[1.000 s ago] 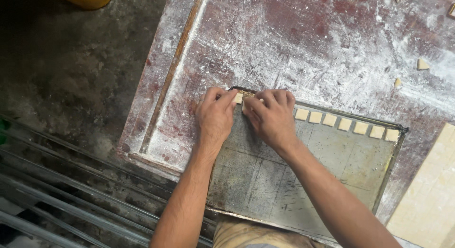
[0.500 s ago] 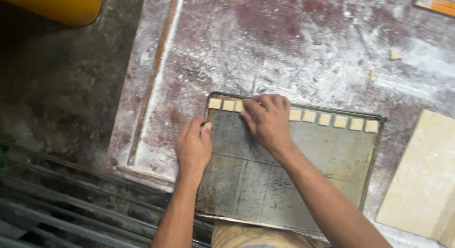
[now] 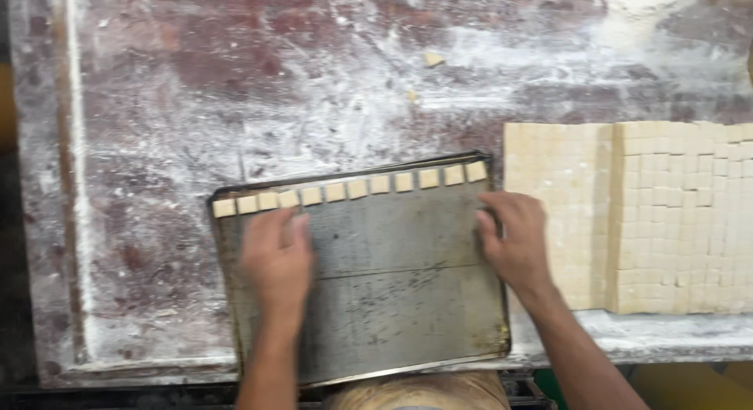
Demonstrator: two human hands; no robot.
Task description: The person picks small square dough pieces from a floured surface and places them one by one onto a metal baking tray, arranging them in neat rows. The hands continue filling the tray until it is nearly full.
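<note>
A dark metal baking tray (image 3: 392, 300) lies on a floured work table (image 3: 235, 88). Along the tray's far edge runs a row of several small square dough pieces (image 3: 349, 189). My left hand (image 3: 276, 257) rests flat on the tray's left part, just below that row, holding nothing. At the tray's right edge my right hand (image 3: 514, 241) curls its fingers over the rim. Right of the tray sits a sheet of pale dough (image 3: 643, 214) scored into many small squares.
Two loose dough scraps (image 3: 432, 59) lie on the floured table beyond the tray. A raised wooden border (image 3: 74, 183) runs along the table's left side. The table's front edge (image 3: 643, 347) passes below the dough sheet.
The view has shifted right, showing the cut dough sheet. My right hand has left the row of squares and moved to the tray's right edge. The left hand stays on the tray.
</note>
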